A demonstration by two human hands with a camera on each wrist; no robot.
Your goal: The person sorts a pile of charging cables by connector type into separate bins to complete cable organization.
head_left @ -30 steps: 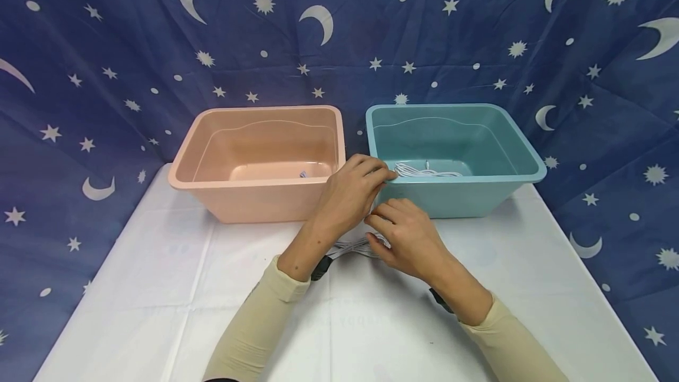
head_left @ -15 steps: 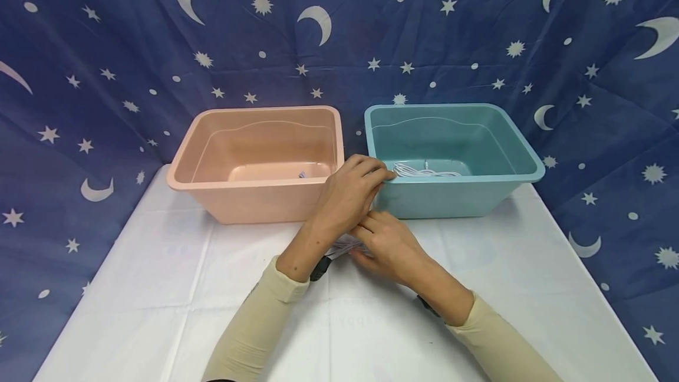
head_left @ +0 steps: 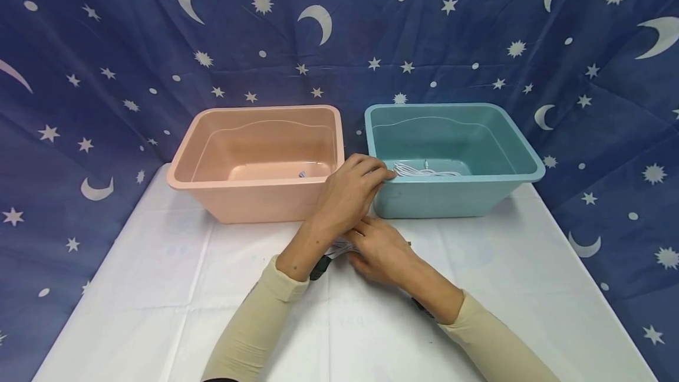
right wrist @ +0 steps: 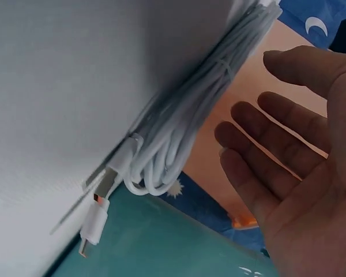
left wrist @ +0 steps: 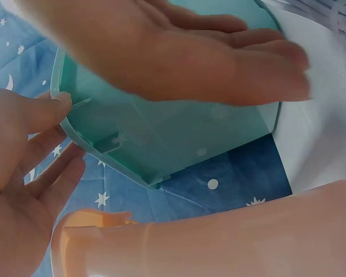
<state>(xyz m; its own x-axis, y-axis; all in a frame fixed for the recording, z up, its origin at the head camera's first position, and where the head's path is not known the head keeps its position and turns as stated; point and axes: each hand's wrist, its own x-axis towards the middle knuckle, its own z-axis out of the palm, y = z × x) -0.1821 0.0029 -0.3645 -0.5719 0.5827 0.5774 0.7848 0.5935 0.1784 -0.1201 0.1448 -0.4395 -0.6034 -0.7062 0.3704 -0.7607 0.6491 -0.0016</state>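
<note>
My left hand [head_left: 350,196] grips the front-left corner of the teal bin [head_left: 440,199]; in the left wrist view its thumb [left wrist: 49,109] lies on the rim. Below it, my right hand [head_left: 382,255] is over a tied bundle of white cable [head_left: 341,247] on the table, partly hidden by both hands. In the right wrist view the bundled cable [right wrist: 184,115] shows its metal-tipped plug [right wrist: 106,182]. The right fingers [right wrist: 282,138] are loosely bent, with a visible gap between them and the cable. Another white cable coil [head_left: 419,171] lies inside the teal bin.
A peach bin [head_left: 260,202] stands left of the teal one, with a small pale object [head_left: 302,174] visible inside it. Both bins sit toward the back of the table [head_left: 254,287], before a blue star-and-moon curtain [head_left: 339,63].
My right hand has moved left and slightly toward the front, covering more of the cable bundle. The left hand has stayed at the teal bin's corner.
</note>
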